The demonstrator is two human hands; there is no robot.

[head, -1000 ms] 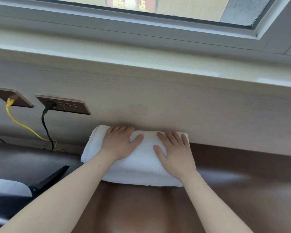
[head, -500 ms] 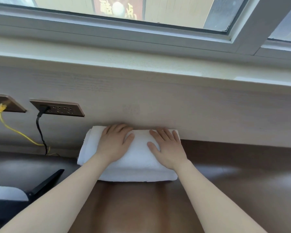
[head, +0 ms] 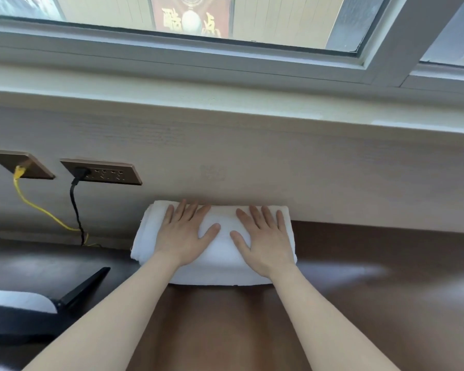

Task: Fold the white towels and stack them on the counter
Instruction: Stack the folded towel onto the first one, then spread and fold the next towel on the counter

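Note:
A folded white towel [head: 220,266] lies on the dark brown counter [head: 373,290], its far edge against the wall panel. My left hand [head: 184,232] lies flat on the towel's left half, fingers straight and spread, pointing at the wall. My right hand [head: 265,236] presses flat on the right half in the same way. The thumbs point toward each other with a small gap of towel between them. Several layers show at the towel's left end.
Two brown wall plates sit at the left, one socket strip [head: 102,172] with a black cable [head: 75,210] and one with a yellow cable [head: 35,207]. A black stand [head: 83,287] and a white object [head: 14,301] lie at the left edge. A window sill runs above.
Both hands stay flat on the towel; their fingers have spread a little wider. The camera view has shifted slightly, and the towel looks squarer against the wall.

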